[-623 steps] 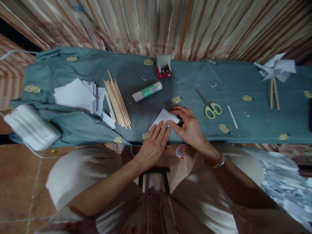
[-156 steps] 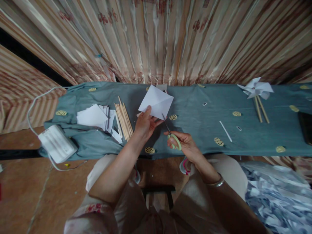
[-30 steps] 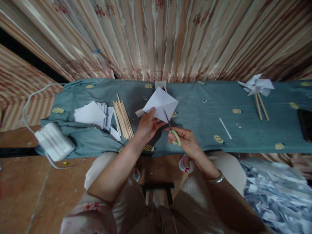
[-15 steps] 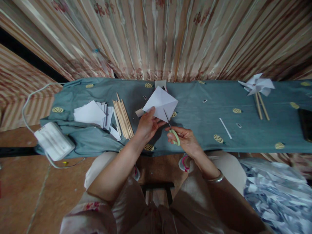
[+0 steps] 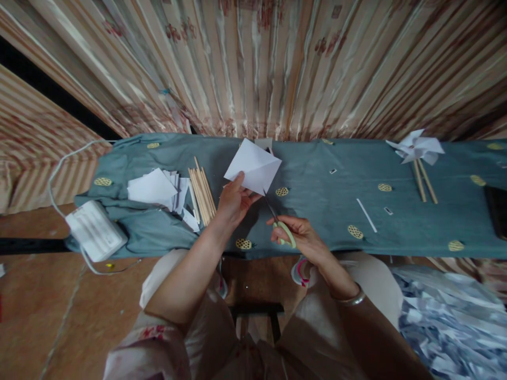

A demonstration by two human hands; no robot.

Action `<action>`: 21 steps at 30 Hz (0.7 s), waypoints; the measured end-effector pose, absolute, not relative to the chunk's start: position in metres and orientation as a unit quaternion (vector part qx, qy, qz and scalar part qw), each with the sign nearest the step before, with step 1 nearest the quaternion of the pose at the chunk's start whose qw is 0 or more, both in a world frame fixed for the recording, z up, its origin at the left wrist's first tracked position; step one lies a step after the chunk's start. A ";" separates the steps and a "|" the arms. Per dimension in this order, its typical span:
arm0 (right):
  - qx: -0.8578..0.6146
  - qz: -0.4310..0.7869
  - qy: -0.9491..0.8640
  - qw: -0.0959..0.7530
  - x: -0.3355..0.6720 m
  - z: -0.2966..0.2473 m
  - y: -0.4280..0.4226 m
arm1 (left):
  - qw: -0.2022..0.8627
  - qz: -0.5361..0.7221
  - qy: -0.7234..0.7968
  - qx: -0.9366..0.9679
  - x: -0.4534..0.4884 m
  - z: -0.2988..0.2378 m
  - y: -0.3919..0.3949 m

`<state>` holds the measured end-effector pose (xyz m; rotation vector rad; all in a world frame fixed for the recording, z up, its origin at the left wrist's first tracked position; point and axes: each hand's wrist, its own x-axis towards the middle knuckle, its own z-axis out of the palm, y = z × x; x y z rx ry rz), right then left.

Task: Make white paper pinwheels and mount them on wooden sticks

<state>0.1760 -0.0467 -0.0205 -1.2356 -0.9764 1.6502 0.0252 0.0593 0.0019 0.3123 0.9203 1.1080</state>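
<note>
My left hand [image 5: 233, 199] pinches the lower left edge of a white square of paper [image 5: 253, 165] and holds it up over the blue-grey cloth [image 5: 317, 211]. My right hand [image 5: 295, 236] is closed round the green handles of a pair of scissors [image 5: 279, 224]. The blades point up and left toward the paper's lower corner, just short of it. A silver bangle sits on my right wrist.
A bundle of wooden sticks [image 5: 201, 188] and a pile of white paper squares [image 5: 156, 187] lie to the left. A white box [image 5: 95, 230] with a cable sits at the cloth's left end. A finished paper pinwheel [image 5: 415, 148] on sticks lies far right. Paper scraps [image 5: 451, 322] cover the floor.
The scissors have drawn back a little from the paper; half a second ago the blades overlapped its lower edge. The paper has turned slightly in my left hand.
</note>
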 end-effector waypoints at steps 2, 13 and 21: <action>-0.488 0.662 -0.403 0.401 0.183 -0.017 -0.048 | 0.736 0.515 0.414 0.149 0.021 0.002 0.062; -0.578 0.488 -0.339 0.560 0.226 -0.012 -0.037 | 0.744 0.458 0.407 0.266 0.026 -0.006 0.052; -0.579 0.503 -0.356 0.533 0.216 -0.008 -0.028 | 0.772 0.362 0.404 0.331 0.033 -0.019 0.041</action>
